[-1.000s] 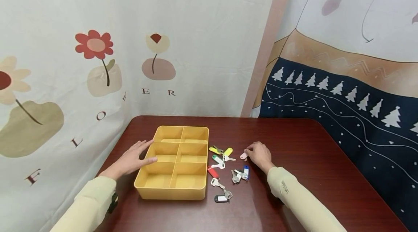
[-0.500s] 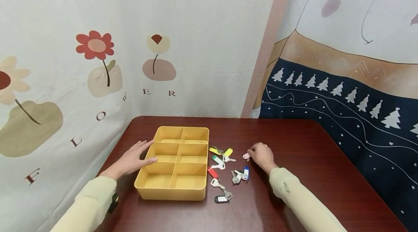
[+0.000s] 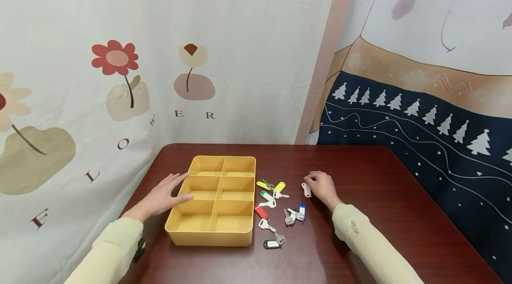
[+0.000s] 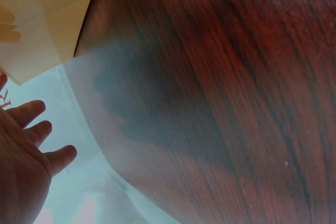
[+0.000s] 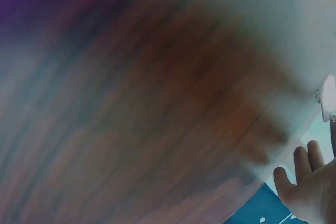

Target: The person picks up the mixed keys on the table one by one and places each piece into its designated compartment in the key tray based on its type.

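My right hand point(image 3: 322, 186) pinches a pale pink key tag point(image 3: 306, 190) between thumb and fingertips, to the right of the scattered keys. In the right wrist view the same pink tag point(image 5: 328, 98) shows at the right edge, the other fingers spread below it. With its fingers spread, my left hand point(image 3: 162, 195) rests at the left rim of a yellow divided box point(image 3: 210, 238). Beside the box lie keys with yellow tags point(image 3: 280, 186), a green tag point(image 3: 266, 196), a red tag point(image 3: 261, 212), a blue tag point(image 3: 302, 211) and a black tag point(image 3: 272, 244).
The box has several compartments, with bare floors showing. Everything stands on a dark red wood table point(image 3: 360, 173). A white flower-print curtain point(image 3: 248, 75) hangs behind and at the left, and a navy patterned cloth point(image 3: 400, 142) hangs at the right.
My right hand has shifted slightly right with the pink key tag, which has turned from lying slantwise to pointing more toward me. The left hand and the box have stayed in place.
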